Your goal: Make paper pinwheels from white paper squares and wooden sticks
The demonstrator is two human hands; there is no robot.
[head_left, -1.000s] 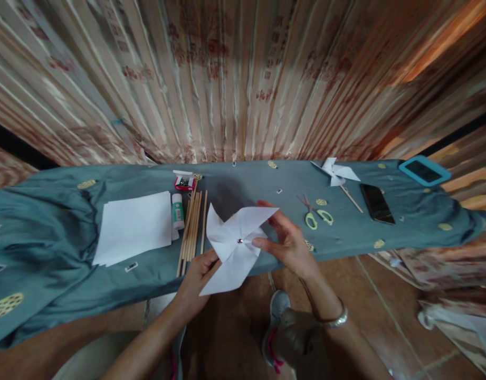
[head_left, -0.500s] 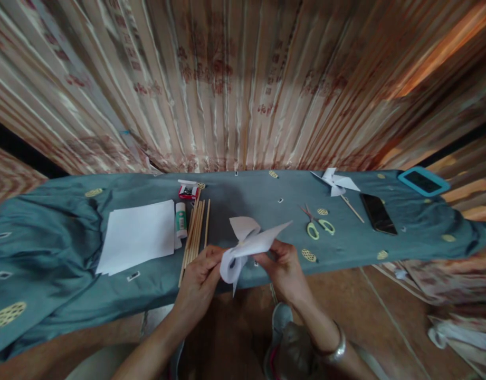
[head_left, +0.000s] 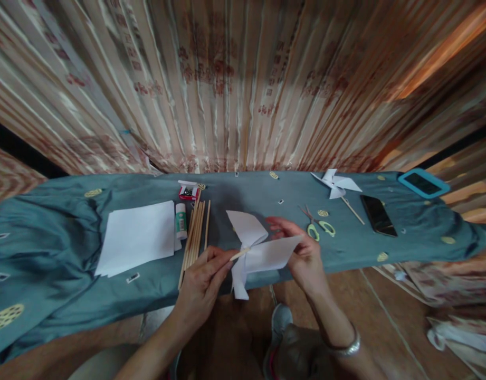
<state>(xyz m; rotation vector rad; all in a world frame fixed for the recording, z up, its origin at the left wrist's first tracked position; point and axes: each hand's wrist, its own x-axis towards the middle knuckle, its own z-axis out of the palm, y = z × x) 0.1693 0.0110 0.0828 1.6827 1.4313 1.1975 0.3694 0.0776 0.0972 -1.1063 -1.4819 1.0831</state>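
Above the near edge of the table, a white paper pinwheel (head_left: 272,254) is tilted, with its blades curled out from the centre. My left hand (head_left: 205,277) pinches the thin wooden stick (head_left: 240,254), whose tip meets the pinwheel's middle. On the other side, my right hand (head_left: 306,256) has its fingers spread around the right-hand blade. That blade's tip overlaps my palm; whether they touch I cannot tell. Part of the right fingers and thumb is hidden behind the paper.
On the cloth-covered table (head_left: 250,190), left, are a stack of white paper (head_left: 137,237), a glue stick (head_left: 181,221), several wooden sticks (head_left: 194,232) and a small red box (head_left: 188,191). Right are scissors (head_left: 316,224), another pinwheel (head_left: 336,184), a phone (head_left: 378,215) and a blue-framed tablet (head_left: 423,182).
The pinwheel has turned, so its stick now shows in front of its centre. My right hand has moved right and its fingers have opened. My left hand has shifted slightly right.
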